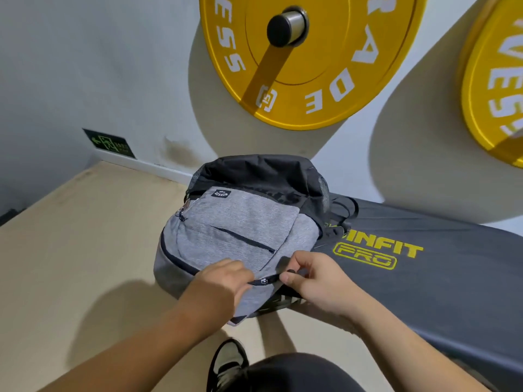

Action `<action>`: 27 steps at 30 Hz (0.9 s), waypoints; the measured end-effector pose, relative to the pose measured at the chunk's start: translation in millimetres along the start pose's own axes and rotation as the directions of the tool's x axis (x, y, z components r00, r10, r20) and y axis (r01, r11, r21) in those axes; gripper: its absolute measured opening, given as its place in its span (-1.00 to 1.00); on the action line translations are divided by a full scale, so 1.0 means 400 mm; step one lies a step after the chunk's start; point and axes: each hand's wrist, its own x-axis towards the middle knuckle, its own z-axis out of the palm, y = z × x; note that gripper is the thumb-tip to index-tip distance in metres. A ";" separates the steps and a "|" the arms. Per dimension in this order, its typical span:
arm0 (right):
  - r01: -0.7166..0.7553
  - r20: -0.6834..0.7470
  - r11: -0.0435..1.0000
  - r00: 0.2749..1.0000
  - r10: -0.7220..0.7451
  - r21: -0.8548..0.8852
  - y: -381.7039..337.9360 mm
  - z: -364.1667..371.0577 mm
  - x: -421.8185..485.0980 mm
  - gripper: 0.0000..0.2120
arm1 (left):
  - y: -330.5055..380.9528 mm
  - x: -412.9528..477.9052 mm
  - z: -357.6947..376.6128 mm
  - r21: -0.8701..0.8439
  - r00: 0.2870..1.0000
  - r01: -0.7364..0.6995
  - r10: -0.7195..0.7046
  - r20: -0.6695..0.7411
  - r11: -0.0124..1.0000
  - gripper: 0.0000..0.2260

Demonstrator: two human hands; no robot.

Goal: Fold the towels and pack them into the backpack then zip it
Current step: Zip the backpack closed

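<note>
The grey backpack (240,233) lies face up on the left end of a dark padded bench (452,278). Its near and left edges hang out past the pad over the tan floor (85,250). Its dark top end points far, close to the wall (99,66).

The left hand (223,281) has its fingers curled down on the grey fabric at the near edge, gripping the backpack just left of the zip slider (264,281). The right hand (317,278) pinches the dark zip pull (290,271) between thumb and forefinger, its other fingers loosely curled. The two hands sit near each other, with a short stretch of zip between them.

The floor lies open to the left, and the bench top runs bare to the right. On the wall above hangs a yellow weight plate (311,66) on a metal peg (285,26), with a second plate (495,80) at the right edge. A green exit sign (109,144) sits low on the wall at far left. A shoe (226,360) and a dark-clad knee (297,372) are at the near edge, just below the backpack.
</note>
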 end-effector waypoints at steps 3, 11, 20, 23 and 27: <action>-0.095 -0.138 0.995 0.986 0.089 -0.039 0.068 -0.080 0.013 -0.76 | -0.013 -0.010 0.002 -0.085 0.998 0.067 -0.068 -0.007 0.994 -0.97; -0.279 -0.435 0.960 0.865 0.250 -0.003 0.226 -0.134 0.110 -0.74 | 0.014 0.013 -0.007 -0.020 0.996 0.048 -0.046 0.080 0.999 -0.83; -0.398 -0.526 0.900 0.734 0.429 0.177 0.252 -0.127 0.203 -0.74 | 0.006 0.023 -0.002 -0.149 0.965 0.143 -0.104 0.243 0.979 -0.87; -0.415 -0.473 0.895 0.763 0.440 0.163 0.225 -0.136 0.177 -0.77 | 0.010 0.017 -0.014 -0.249 0.959 0.209 -0.149 0.241 0.946 -0.88; -0.409 -0.433 0.909 0.807 0.401 0.079 0.148 -0.184 0.105 -0.72 | 0.034 0.051 -0.064 -0.275 0.944 0.260 -0.184 0.276 0.925 -0.88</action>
